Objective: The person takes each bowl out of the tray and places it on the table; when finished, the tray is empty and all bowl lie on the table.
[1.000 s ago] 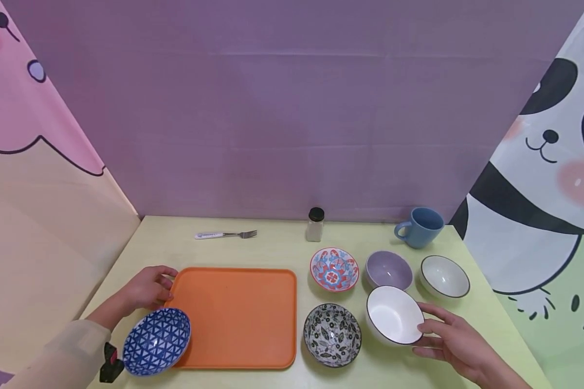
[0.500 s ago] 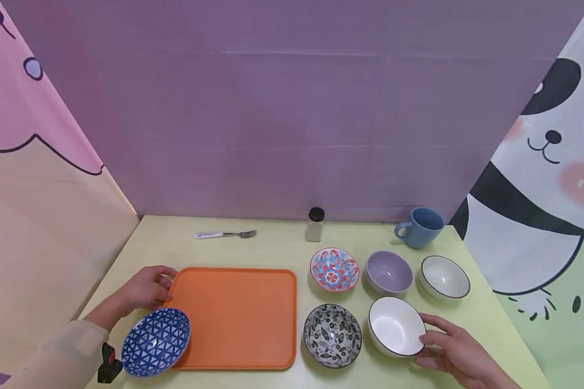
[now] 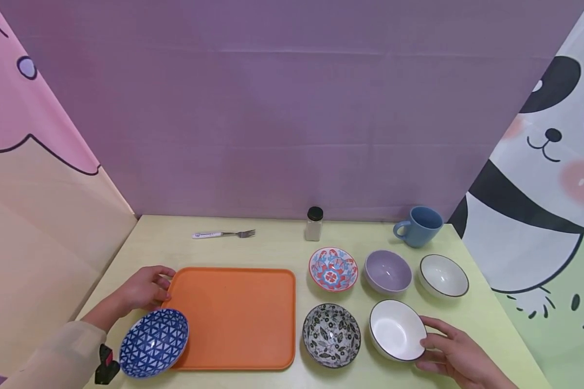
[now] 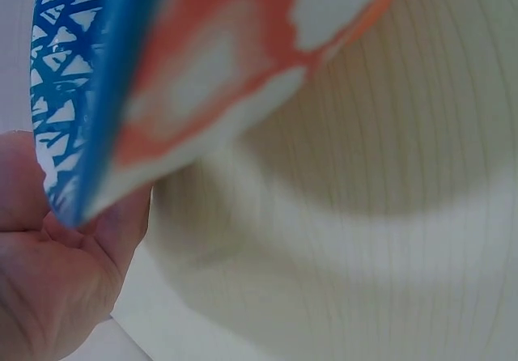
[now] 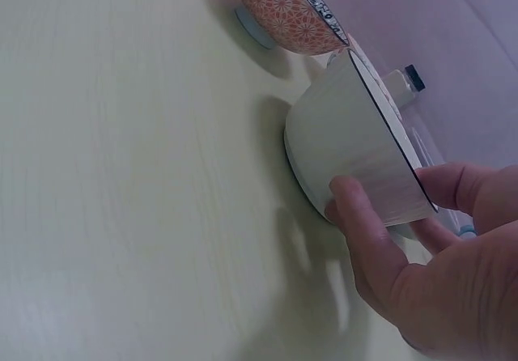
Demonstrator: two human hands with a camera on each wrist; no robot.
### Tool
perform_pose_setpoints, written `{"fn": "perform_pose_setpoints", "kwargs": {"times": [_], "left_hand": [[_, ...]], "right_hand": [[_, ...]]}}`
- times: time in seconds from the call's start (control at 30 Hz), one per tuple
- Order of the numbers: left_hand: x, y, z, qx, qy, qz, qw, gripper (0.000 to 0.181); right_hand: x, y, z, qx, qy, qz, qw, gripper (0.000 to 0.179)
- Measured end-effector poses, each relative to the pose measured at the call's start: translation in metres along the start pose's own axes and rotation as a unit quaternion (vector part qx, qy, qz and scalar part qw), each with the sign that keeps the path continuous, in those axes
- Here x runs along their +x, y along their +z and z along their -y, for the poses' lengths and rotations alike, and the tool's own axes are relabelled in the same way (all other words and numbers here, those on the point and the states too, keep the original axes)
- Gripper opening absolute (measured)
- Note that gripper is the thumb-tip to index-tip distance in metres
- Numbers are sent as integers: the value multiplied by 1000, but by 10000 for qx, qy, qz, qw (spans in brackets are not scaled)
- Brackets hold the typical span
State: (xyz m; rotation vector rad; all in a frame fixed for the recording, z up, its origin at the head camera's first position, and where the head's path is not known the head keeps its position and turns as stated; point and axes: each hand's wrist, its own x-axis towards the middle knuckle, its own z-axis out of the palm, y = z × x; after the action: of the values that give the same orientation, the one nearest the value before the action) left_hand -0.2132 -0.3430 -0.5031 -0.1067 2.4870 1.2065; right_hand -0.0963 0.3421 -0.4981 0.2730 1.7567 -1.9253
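Note:
My left hand [image 3: 143,292] holds a blue bowl [image 3: 154,343] with white triangles at its rim. The bowl leans over the near left corner of an orange tray [image 3: 233,319], clear of the table in the left wrist view, where its outer wall [image 4: 218,61] shows a reddish pattern. The left fingers lie along the tray's left edge. My right hand [image 3: 450,348] grips a white bowl [image 3: 397,330] with a dark rim from its right side, thumb at the rim and fingers under the outer wall [image 5: 348,142]. It sits low over the table, right of a black-and-white leaf-patterned bowl [image 3: 331,335].
Behind stand a red-and-blue patterned bowl [image 3: 333,269], a purple bowl [image 3: 387,271] and another white bowl [image 3: 444,275]. Farther back are a blue mug [image 3: 420,227], a jar with a black lid [image 3: 314,224] and a fork [image 3: 224,234]. A purple backdrop [image 3: 292,119] rises behind the table.
The white bowl has come down and toward me in my right hand, away from the purple bowl's front edge. My left hand and the blue bowl have stayed almost still.

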Motion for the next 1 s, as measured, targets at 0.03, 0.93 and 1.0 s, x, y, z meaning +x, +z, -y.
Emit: {"fn": "perform_pose_setpoints", "kwargs": {"times": [0.03, 0.93, 1.0], "left_hand": [[0, 0, -1, 4, -8, -9, 10000, 62], [1, -1, -1, 157, 34, -15, 9999, 59], [2, -1, -1, 172, 48, -10, 9998, 59]], "right_hand": [[0, 0, 0, -10, -7, 17, 10000, 50], [-4, 1, 9, -1846, -111, -585, 9810, 73], [-5, 1, 10, -2048, -294, -535, 9769, 71]]}}
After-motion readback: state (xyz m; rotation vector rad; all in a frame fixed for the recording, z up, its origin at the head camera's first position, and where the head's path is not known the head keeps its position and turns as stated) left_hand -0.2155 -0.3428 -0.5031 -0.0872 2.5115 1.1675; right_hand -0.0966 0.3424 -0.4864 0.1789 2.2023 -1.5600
